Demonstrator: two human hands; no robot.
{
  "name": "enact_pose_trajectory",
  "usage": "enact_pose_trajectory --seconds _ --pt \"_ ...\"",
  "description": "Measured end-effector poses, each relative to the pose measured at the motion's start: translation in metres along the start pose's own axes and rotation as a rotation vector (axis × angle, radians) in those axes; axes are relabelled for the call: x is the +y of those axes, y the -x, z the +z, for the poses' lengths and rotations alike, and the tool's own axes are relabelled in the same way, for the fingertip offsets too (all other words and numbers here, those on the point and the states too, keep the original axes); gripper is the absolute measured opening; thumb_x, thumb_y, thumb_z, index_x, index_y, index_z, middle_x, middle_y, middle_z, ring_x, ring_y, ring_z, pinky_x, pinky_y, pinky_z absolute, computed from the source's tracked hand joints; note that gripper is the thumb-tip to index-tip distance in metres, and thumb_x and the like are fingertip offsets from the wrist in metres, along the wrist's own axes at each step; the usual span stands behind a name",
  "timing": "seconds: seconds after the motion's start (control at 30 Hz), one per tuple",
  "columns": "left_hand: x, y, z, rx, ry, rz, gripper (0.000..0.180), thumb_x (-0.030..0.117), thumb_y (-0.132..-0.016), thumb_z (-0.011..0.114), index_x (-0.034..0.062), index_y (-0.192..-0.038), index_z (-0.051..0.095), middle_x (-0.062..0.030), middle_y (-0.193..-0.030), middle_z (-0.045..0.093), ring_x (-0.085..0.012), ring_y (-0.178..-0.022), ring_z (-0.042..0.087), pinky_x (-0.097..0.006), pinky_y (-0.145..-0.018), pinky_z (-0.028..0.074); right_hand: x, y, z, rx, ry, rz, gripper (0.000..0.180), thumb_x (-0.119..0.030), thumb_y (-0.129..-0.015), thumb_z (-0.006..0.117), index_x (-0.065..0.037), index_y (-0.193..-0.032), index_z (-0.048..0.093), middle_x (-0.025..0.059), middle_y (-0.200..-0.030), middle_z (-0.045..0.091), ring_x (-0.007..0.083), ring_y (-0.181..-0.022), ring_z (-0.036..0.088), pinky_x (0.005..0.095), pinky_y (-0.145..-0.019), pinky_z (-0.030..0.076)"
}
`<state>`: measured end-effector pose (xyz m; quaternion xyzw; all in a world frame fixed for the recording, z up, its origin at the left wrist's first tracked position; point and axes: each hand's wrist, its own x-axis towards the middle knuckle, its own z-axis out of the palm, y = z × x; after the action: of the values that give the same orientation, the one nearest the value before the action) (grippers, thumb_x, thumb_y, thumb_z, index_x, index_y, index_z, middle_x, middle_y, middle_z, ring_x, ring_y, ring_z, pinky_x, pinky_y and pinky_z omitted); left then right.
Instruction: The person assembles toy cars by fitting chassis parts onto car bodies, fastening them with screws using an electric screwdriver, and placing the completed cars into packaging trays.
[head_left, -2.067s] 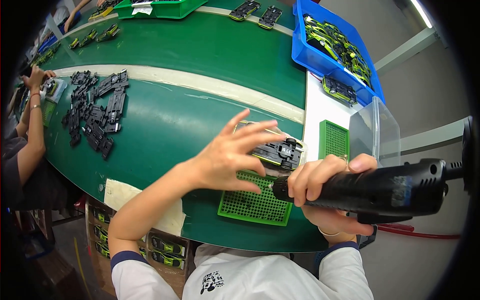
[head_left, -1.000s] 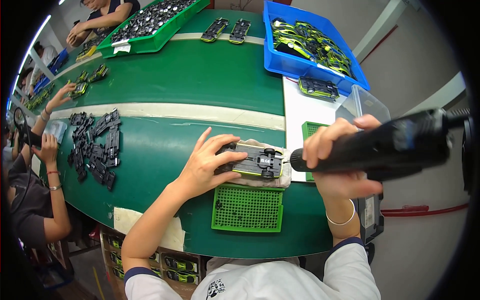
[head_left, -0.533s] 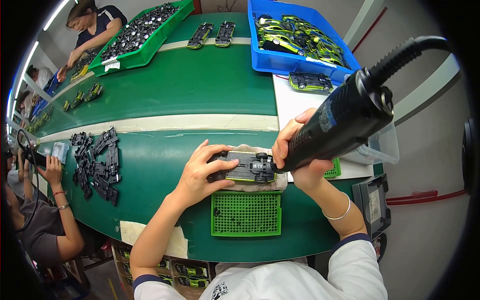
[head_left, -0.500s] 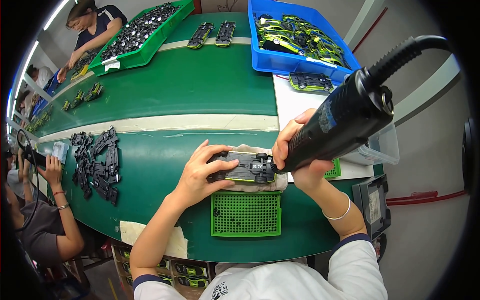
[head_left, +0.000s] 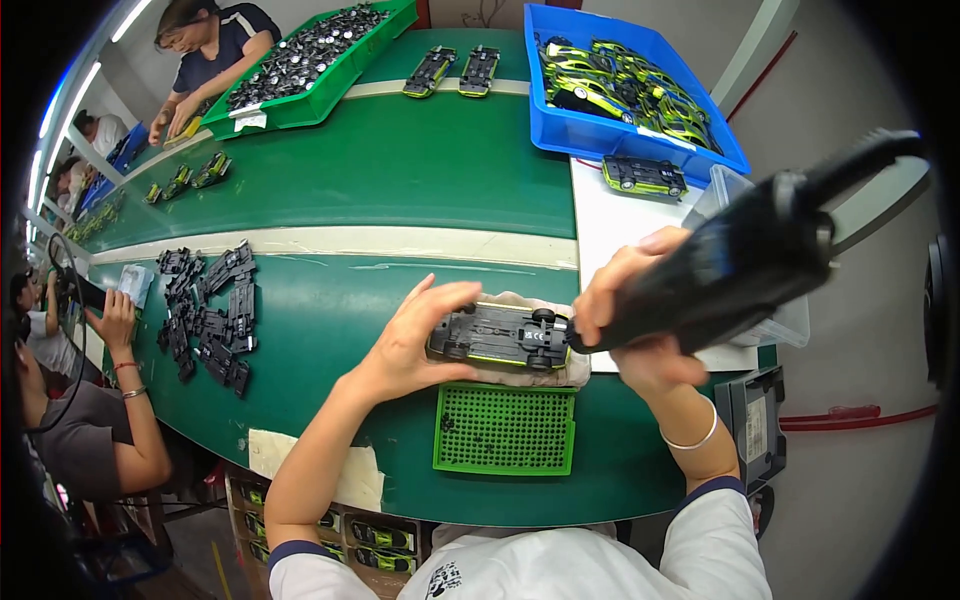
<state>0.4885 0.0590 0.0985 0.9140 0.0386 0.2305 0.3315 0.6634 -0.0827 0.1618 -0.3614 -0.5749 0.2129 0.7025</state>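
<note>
An upside-down toy car [head_left: 500, 336], black underneath with yellow-green edges, lies on a pale cloth pad [head_left: 574, 373]. My left hand [head_left: 405, 345] curves round the car's left end, thumb along the near side and a finger along the far side. In my right hand [head_left: 640, 350] is a black electric screwdriver [head_left: 715, 270], tilted and blurred by motion. Its lower end is beside the car's right end; the fingers hide the tip. Just in front of the pad sits a green perforated tray [head_left: 505, 430] with small dark pieces, probably screws, at its left.
Black chassis parts [head_left: 215, 315] are heaped at the left. A blue bin [head_left: 640, 130] of yellow-green cars and a green bin [head_left: 310, 90] of dark parts stand at the back. Another car [head_left: 643, 178] lies near the blue bin. A co-worker [head_left: 90, 410] sits at the left.
My left finger has come off the car's underside to its far side. The screwdriver has swung slightly right and away from the car's underside. The whole view has shifted a little.
</note>
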Motion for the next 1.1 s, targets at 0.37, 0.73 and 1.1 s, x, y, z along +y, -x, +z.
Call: enact_pose_trajectory --seconds 0.37,0.73,1.1 --pt "-0.013 0.001 -0.008 0.012 0.6 -0.179 0.069 0.011 -0.059 0.075 0.006 -0.121 0.045 -0.0093 -0.124 0.046 -0.0212 -0.119 0.038 -0.035 -0.101 0.027 -0.105 -0.031 -0.028 0.58 -0.026 -0.823 0.053 -0.056 -0.064 0.064 -0.01 -0.085 0.049 -0.0008 -0.07 0.039 0.0096 -0.059 0.038 0.0243 -0.058 0.031" --pt "-0.005 -0.029 -0.127 0.34 -0.246 -0.127 0.061 -0.001 -0.062 0.069 -0.0001 -0.118 0.045 -0.0133 -0.116 0.052 -0.022 -0.109 0.049 -0.031 -0.094 0.037 -0.127 -0.025 -0.056 0.67 0.063 -0.821 0.027 -0.038 -0.069 0.052 -0.012 -0.071 0.046 -0.001 -0.065 0.036 0.0089 -0.057 0.034 0.0241 -0.057 0.028" --pt "-0.172 -0.058 -0.187 -0.522 -0.978 -0.55 0.065 0.013 -0.054 0.072 0.0124 -0.116 0.051 -0.01 -0.098 0.06 -0.0275 -0.097 0.054 -0.036 -0.085 0.043 -0.107 -0.033 -0.049 0.631 0.008 -0.731 0.03 -0.037 -0.069 0.053 -0.01 -0.076 0.042 -0.001 -0.066 0.034 0.007 -0.053 0.032 0.0216 -0.052 0.026"
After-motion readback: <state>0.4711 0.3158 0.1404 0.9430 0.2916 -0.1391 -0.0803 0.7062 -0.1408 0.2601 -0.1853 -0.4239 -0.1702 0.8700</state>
